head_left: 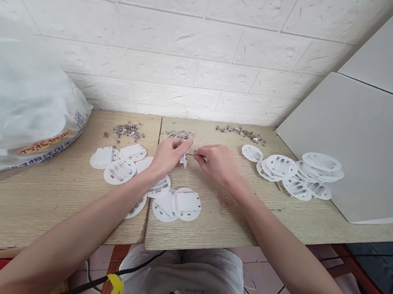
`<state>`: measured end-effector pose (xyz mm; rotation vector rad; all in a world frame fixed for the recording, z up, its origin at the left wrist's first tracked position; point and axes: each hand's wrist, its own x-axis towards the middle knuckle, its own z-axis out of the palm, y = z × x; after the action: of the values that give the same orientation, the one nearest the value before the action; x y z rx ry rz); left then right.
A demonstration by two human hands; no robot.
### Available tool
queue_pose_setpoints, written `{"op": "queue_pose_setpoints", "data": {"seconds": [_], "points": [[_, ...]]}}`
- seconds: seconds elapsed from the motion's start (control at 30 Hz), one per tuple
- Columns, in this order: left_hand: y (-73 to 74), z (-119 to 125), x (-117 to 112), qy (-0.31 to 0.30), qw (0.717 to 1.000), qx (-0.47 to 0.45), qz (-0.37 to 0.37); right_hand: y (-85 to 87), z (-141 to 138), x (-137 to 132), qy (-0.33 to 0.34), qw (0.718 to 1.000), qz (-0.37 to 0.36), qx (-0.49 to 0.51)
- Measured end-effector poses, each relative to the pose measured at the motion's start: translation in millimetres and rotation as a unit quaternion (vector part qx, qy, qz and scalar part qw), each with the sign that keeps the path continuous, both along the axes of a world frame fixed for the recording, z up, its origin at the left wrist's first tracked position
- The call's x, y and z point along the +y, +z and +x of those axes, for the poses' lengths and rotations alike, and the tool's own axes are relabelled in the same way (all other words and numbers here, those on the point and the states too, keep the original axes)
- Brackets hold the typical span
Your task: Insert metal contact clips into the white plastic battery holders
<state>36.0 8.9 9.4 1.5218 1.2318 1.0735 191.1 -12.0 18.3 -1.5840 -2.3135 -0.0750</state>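
— At centre frame, over the wooden table [41,201], what do the two hands hold?

— The left hand [169,153] pinches a small white disc [184,159] on edge between thumb and fingertips. The right hand [217,163], just beside it, has its fingers closed on a thin metal piece [194,154]. Its tip points at the disc. Whether the two touch is too small to tell.

— How is that step done well?

— As a judgement: steadiness counts most. Both forearms lie low over the table, which probably helps. The disc should be held still and the metal piece brought in straight rather than at a slant, since so thin a part may bend or slip if forced. A grip close to its tip would likely give finer control.

— What lies around the hands?

— A middle pile of metal bits [179,134] sits just above the hands, with a left pile [127,130] and a right pile [241,132] along the wall. The left discs [120,171] lie flat left of centre. The right discs [297,173] overlap in a heap. A plastic bag [5,97] fills the upper left, and a grey board [369,154] covers the right.
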Motion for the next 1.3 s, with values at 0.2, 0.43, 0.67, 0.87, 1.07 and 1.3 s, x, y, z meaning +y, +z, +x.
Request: {"op": "queue_pose_setpoints", "data": {"seconds": [0.2, 0.43, 0.67, 0.87, 1.07, 1.3], "points": [[-0.9, -0.2, 0.8, 0.008, 1.000, 0.018, 0.013, -1.9, -0.3, 1.1, 0.002, 1.000, 0.010, -0.009], [-1.3, -0.4, 0.7, -0.003, 1.000, 0.001, 0.006, -3.2, -0.3, 1.1, 0.004, 1.000, 0.015, -0.028], [2.2, 1.1, -0.7, -0.012, 0.999, -0.028, -0.019, -3.2, 0.2, 0.8, 0.021, 0.998, 0.030, -0.049], [2.7, 1.2, -0.4, -0.007, 0.996, -0.074, -0.054, -5.2, -0.6, 0.8, 0.026, 0.998, 0.035, -0.054], [1.4, -0.6, 6.2, 0.005, 0.980, -0.173, -0.102, -2.8, 2.6, 1.3, 0.000, 0.999, 0.037, 0.019], [1.8, -2.4, 9.4, 0.015, 0.967, -0.222, -0.126, 2.0, 6.9, -1.5, 0.009, 1.000, 0.017, 0.023]]}}
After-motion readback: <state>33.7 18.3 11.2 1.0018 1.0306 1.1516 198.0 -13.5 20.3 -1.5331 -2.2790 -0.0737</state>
